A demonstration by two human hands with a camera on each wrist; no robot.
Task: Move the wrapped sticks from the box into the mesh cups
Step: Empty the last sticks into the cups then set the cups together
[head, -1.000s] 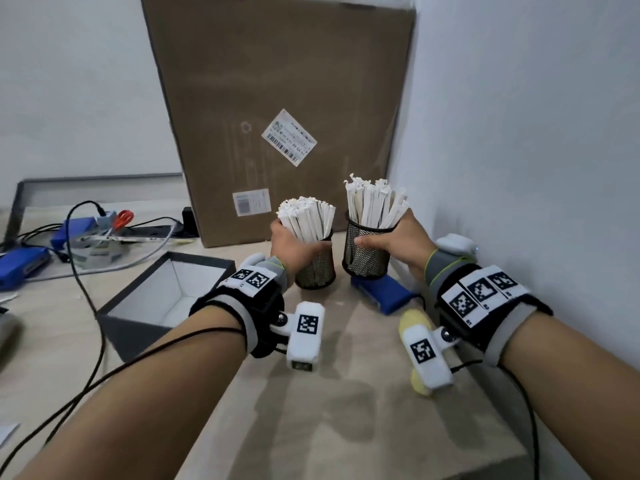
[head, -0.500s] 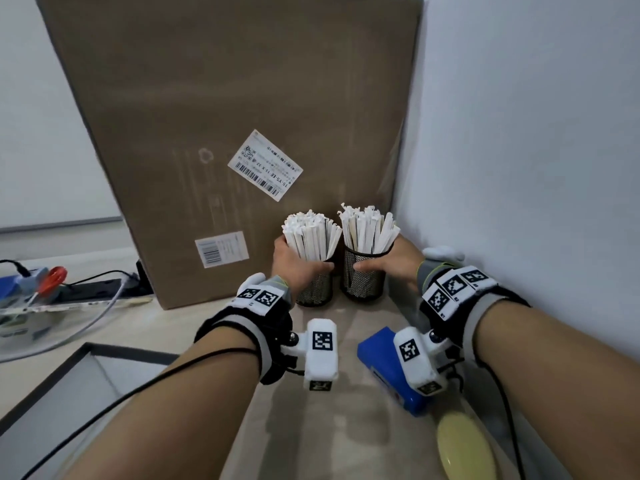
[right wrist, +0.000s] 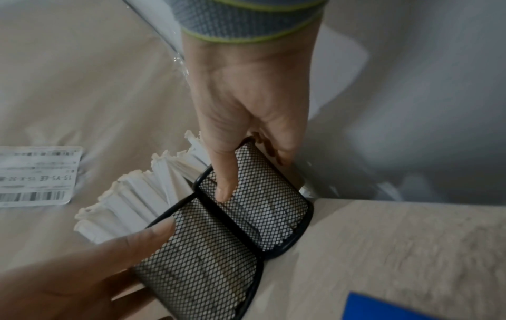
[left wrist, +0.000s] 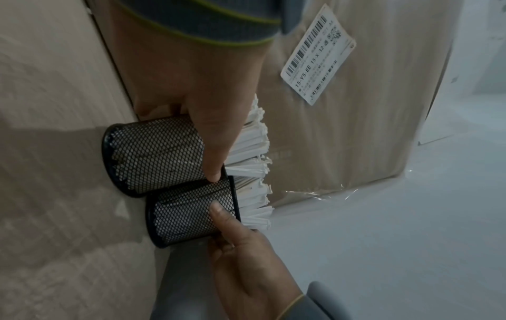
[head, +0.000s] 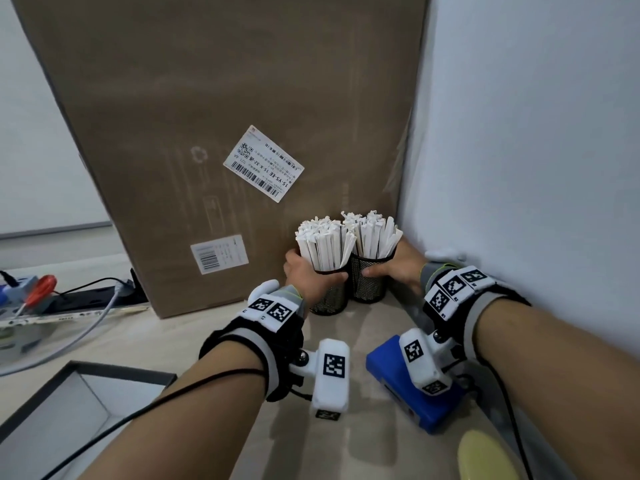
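Two mesh cups, left cup (head: pixel 329 296) and right cup (head: pixel 369 280), touching side by side on a pale wood-grain table (head: pixel 194 327), both upright and packed with wrapped sticks (head: pixel 325 244). Left hand (head: pixel 306 277) wrapped round the left cup near its rim, thumb across the front; right hand (head: pixel 398 268) curled round the right cup the same way. Set deep in a corner: large cardboard carton (head: pixel 207 98) just behind, white wall (head: pixel 536 133) just beside on the right. Nearer, a blue block (head: pixel 391 375) under the right wrist mount, a yellow disc (head: pixel 485 459) at the bottom edge, and the open grey box (head: pixel 52 410) at lower left, white inside, only partly in frame. Cables and a power strip (head: pixel 86 296) far left. From the left wrist, clear tape at the carton's corner; from the right wrist, the fingers behind the right cup, hidden from the head.
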